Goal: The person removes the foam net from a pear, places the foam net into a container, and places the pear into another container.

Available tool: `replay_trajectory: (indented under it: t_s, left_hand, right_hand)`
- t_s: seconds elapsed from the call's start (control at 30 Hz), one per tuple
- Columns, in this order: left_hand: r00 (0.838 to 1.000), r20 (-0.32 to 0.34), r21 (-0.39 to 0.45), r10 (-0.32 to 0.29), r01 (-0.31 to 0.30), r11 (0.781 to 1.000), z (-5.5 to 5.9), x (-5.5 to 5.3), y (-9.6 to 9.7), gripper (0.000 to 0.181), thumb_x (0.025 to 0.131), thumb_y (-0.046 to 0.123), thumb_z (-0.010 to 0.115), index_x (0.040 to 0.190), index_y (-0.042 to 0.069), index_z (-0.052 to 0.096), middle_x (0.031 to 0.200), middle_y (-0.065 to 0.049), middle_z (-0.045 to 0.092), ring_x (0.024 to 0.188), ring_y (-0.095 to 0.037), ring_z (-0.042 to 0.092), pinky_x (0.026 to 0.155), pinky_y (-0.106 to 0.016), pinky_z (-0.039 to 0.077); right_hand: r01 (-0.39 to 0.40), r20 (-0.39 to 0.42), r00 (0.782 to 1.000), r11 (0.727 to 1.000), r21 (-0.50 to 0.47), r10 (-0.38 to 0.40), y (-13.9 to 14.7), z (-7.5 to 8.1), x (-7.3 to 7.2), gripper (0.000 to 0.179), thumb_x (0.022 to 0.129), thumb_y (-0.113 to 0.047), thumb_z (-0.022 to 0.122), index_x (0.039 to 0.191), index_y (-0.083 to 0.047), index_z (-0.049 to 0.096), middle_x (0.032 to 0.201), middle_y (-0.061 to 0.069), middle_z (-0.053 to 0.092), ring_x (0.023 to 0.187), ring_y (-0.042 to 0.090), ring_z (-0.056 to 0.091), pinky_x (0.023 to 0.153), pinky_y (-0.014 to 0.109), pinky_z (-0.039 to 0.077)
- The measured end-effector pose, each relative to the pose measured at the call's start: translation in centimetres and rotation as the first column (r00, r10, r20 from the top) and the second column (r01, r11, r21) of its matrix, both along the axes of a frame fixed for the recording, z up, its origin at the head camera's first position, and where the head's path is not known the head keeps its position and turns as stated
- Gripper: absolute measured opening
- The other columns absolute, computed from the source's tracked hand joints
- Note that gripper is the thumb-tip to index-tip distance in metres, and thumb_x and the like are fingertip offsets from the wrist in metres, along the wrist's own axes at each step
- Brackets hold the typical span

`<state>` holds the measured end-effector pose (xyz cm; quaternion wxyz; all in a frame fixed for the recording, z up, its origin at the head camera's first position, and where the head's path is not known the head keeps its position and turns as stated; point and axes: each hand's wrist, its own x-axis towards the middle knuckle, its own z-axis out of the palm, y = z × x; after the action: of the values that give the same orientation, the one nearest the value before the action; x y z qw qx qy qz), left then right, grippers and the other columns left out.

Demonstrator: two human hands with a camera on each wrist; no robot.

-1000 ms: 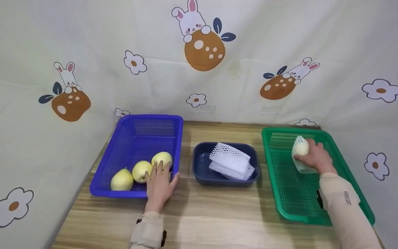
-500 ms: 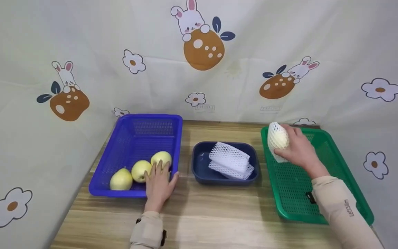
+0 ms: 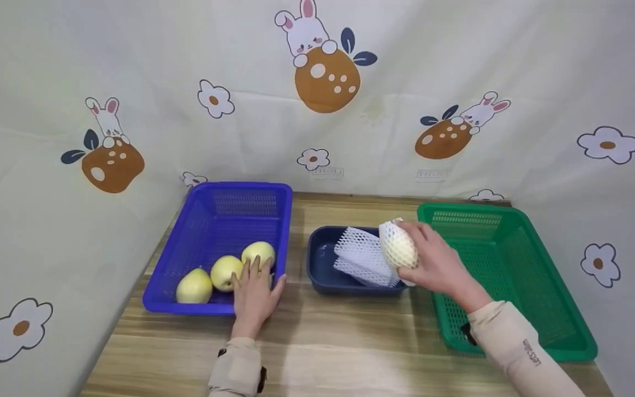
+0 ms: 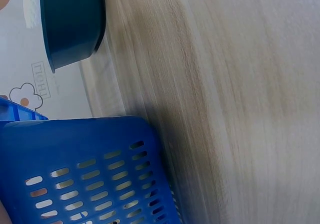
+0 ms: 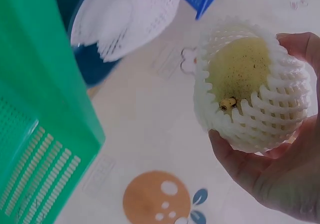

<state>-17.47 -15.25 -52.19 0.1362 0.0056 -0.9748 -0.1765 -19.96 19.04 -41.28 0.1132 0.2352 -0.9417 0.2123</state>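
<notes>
My right hand (image 3: 436, 262) grips a yellow pear in a white foam net (image 3: 398, 247), held over the right end of the navy box (image 3: 322, 259). The right wrist view shows the pear (image 5: 240, 71) close up, its stem and speckled skin bare at the net's open end, fingers and thumb around the net. In the purple-blue basket (image 3: 213, 220) lie three yellow pears. My left hand (image 3: 255, 300) reaches over that basket's front rim, its fingers spread and resting on the rightmost pear (image 3: 259, 251). Beside it are the middle pear (image 3: 225, 273) and the left pear (image 3: 193, 286).
Flat white foam nets (image 3: 364, 253) lie stacked in the navy box. To the right stands a green basket (image 3: 516, 275). All three containers sit on a wood-grain table (image 3: 328, 353), with a printed curtain (image 3: 240, 143) hanging behind and at both sides.
My right hand has carried the netted pear up and leftward from inside the green basket to above the navy box. The left hand and the other pears stay put.
</notes>
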Motion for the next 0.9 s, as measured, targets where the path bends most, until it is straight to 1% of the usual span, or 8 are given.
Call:
replay_trajectory:
  t_s: [0.1,0.23,0.4,0.57,0.7,0.9]
  left_hand:
    - [1.0,-0.005,-0.001,0.003,-0.003,1.0,0.0,0.0,0.1,0.054,0.085,0.045,0.049,0.126,0.01,0.048,0.131,-0.017,0.039,0.124,-0.034,0.026,0.096,-0.058,0.012]
    - [1.0,-0.005,0.0,0.002,-0.002,1.0,0.1,0.0,0.1,0.054,0.085,0.045,0.049,0.126,0.01,0.048,0.131,-0.017,0.039,0.124,-0.034,0.025,0.096,-0.059,0.012]
    - [1.0,0.005,-0.003,-0.002,0.002,1.0,0.2,0.0,0.1,0.055,0.085,0.046,0.047,0.126,0.009,0.047,0.131,-0.018,0.039,0.124,-0.034,0.025,0.096,-0.059,0.012]
    - [1.0,0.014,-0.008,-0.003,0.004,1.0,0.2,0.0,0.1,0.056,0.085,0.047,0.046,0.127,0.009,0.047,0.131,-0.018,0.038,0.125,-0.034,0.024,0.096,-0.059,0.011]
    - [1.0,0.018,-0.012,-0.003,0.003,1.0,0.1,0.0,0.0,0.056,0.085,0.047,0.046,0.127,0.009,0.047,0.131,-0.017,0.038,0.125,-0.034,0.024,0.096,-0.059,0.011]
    - [1.0,0.021,-0.008,-0.001,0.001,1.0,0.1,0.0,0.0,0.056,0.085,0.048,0.046,0.127,0.01,0.046,0.132,-0.017,0.038,0.125,-0.034,0.024,0.096,-0.059,0.011]
  right_hand:
    - [-0.046,-0.032,0.998,0.999,0.02,0.046,-1.2,-1.0,0.9,0.081,0.056,-0.031,0.071,0.13,-0.021,0.04,0.116,0.006,0.045,0.089,0.021,0.048,0.056,0.037,0.045]
    - [-0.105,-0.065,0.992,0.992,0.067,0.11,-2.6,-2.2,2.0,0.081,0.055,-0.033,0.07,0.129,-0.021,0.041,0.117,0.003,0.045,0.093,0.019,0.048,0.056,0.035,0.045]
    - [-0.142,-0.08,0.985,0.983,0.113,0.151,-3.9,-3.5,3.0,0.081,0.053,-0.035,0.07,0.127,-0.022,0.042,0.117,0.001,0.044,0.098,0.018,0.047,0.056,0.034,0.046]
    - [-0.175,-0.045,0.982,0.976,0.133,0.182,-4.6,-4.8,3.5,0.08,0.054,-0.036,0.07,0.127,-0.023,0.042,0.116,0.001,0.045,0.097,0.017,0.046,0.058,0.034,0.046]
    - [-0.207,-0.005,0.978,0.968,0.142,0.209,-5.0,-5.8,3.8,0.081,0.053,-0.035,0.07,0.128,-0.023,0.041,0.117,0.002,0.044,0.097,0.018,0.046,0.06,0.035,0.046]
    - [-0.241,0.007,0.97,0.955,0.175,0.244,-5.4,-7.3,4.4,0.082,0.053,-0.035,0.07,0.128,-0.021,0.041,0.117,0.005,0.044,0.097,0.022,0.048,0.061,0.038,0.047]
